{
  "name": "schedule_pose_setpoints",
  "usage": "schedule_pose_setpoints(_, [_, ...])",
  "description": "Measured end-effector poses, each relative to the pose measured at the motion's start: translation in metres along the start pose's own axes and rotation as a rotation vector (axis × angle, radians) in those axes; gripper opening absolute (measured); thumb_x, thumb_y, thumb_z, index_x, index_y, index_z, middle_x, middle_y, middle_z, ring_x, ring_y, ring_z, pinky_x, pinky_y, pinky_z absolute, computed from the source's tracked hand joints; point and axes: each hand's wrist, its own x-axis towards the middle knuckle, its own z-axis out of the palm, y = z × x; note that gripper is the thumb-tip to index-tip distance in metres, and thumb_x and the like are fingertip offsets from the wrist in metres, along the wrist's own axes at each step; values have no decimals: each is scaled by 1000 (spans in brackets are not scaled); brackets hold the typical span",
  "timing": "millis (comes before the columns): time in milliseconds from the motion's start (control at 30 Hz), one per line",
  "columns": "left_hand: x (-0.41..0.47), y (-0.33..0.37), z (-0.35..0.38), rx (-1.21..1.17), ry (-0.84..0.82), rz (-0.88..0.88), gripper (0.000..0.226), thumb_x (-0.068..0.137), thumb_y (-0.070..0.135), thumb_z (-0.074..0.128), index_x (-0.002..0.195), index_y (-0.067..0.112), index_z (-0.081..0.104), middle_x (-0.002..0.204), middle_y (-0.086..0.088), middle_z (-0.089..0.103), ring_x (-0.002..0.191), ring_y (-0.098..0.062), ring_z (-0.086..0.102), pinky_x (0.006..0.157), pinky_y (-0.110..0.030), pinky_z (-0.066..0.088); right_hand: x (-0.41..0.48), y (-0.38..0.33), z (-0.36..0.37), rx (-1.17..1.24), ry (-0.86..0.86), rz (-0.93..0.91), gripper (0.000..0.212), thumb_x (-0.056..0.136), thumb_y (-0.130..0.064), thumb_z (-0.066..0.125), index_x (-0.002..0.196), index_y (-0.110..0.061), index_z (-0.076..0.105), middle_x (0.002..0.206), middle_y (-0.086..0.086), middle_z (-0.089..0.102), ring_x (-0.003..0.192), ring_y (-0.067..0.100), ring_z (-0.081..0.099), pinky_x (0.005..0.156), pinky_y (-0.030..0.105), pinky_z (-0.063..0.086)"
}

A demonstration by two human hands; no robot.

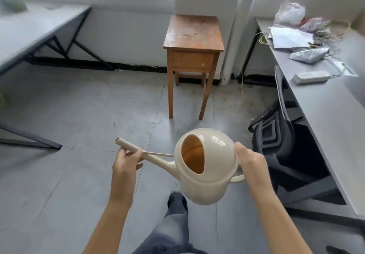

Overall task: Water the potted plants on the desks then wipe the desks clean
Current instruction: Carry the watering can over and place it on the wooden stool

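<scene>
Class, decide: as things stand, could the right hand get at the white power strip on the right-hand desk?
Probably not yet. The right hand grips the handle of the watering can, so it is not free, and the power strip lies farther along the desk, with the black chair between.

Right hand (251, 166) grips the cream watering can (205, 174) by its handle, left hand (126, 161) holding its spout (138, 150)
</scene>
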Motion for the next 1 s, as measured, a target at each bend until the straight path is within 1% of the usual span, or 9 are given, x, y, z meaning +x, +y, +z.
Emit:
schedule_pose_setpoints(100, [54,5,24,-2,-17,6,34,73,35,46,97,14,57,103,-8,64,100,-18,62,82,-29,45,50,-14,8,-5,-10,8,42,90,-29,48,54,-7,45,62,5,51,62,19,46,64,34,37])
schedule_pose_setpoints(200, [108,12,52,-12,-22,11,35,72,34,46,98,14,58,101,-7,64,101,-20,61,84,-30,45,101,-28,17,-20,9,18,42,91,-30,47,57,-5,50,68,5,54,67,19,49,65,31,38])
schedule_pose_setpoints(333, [177,22,91,-5,-45,-15,34,72,33,46,98,15,58,98,-4,64,100,-20,61,86,-32,45,172,-39,30,-34,38,57,49,91,-32,46,71,12,54,72,11,57,70,22,50,65,35,38])
schedule_pose_setpoints(400, [207,27,110,-5,-58,-42,34,72,32,46,98,13,57,97,-2,64,100,-19,61,84,-30,45,207,-45,33,-37,50,72,49,91,-32,46,74,14,54,74,12,56,71,23,49,66,36,38])
schedule_pose_setpoints(500, [246,33,140,7,-56,-40,41,72,32,46,103,8,57,93,1,64,97,-17,61,82,-28,46,260,-54,34,-28,54,80,47,91,-31,47,70,10,54,75,12,56,71,22,48,67,36,38])
schedule_pose_setpoints(600, [284,38,172,14,-22,-46,36,71,31,46,98,10,58,90,2,65,95,-15,62,82,-28,46,318,-66,34,-17,35,73,37,90,-30,48,67,-2,53,71,10,53,68,21,45,64,34,36])
schedule_pose_setpoints(700, [320,39,204,21,31,-54,33,72,32,46,95,12,59,90,1,65,95,-15,62,84,-30,46,378,-78,34,-39,-18,56,37,90,-30,48,63,-4,51,69,9,52,66,20,44,63,33,36])
schedule_pose_setpoints(833, [368,44,249,19,115,-45,39,72,33,46,100,8,59,93,-1,65,98,-19,61,83,-29,46,455,-102,34,-30,-76,36,42,88,-30,50,53,-8,42,65,4,49,65,19,44,63,33,36])
schedule_pose_setpoints(1000, [432,67,297,-2,174,-42,27,72,31,46,92,16,58,92,0,64,95,-18,61,85,-32,46,538,-135,35,-32,-132,31,41,89,-26,48,53,-9,35,63,1,42,61,16,38,61,32,31])
